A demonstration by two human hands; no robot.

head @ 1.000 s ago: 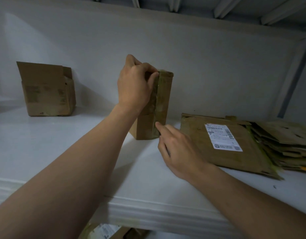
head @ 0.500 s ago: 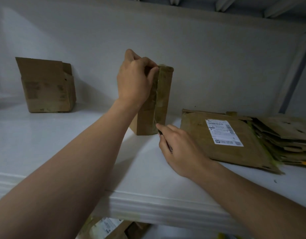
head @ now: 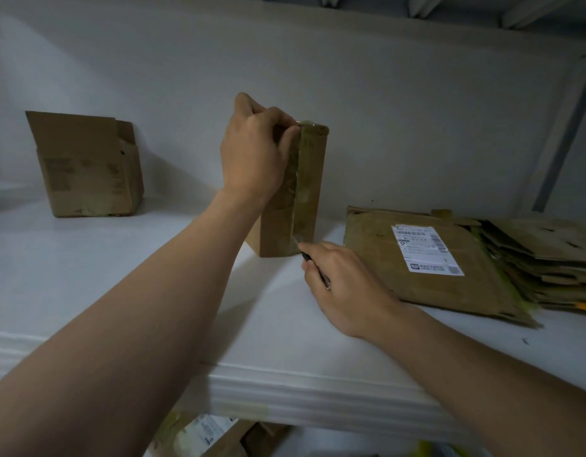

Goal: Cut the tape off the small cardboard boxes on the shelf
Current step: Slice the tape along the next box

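A small brown cardboard box [head: 306, 189] stands upright on the white shelf [head: 120, 291], with shiny tape along its front edge. My left hand [head: 255, 153] grips the box at its top left corner. My right hand [head: 344, 285] holds a thin dark cutter [head: 313, 267] whose blade tip touches the taped seam near the bottom of the box.
An open cardboard box [head: 87, 166] stands at the back left. A stack of flattened boxes [head: 450, 262], the top one bearing a white label, lies on the right. More cardboard [head: 219, 437] shows below the shelf's front edge.
My right hand has drawn back slightly from the base of the box, and the cutter's blade now shows at the seam. My left hand keeps its hold on the top.
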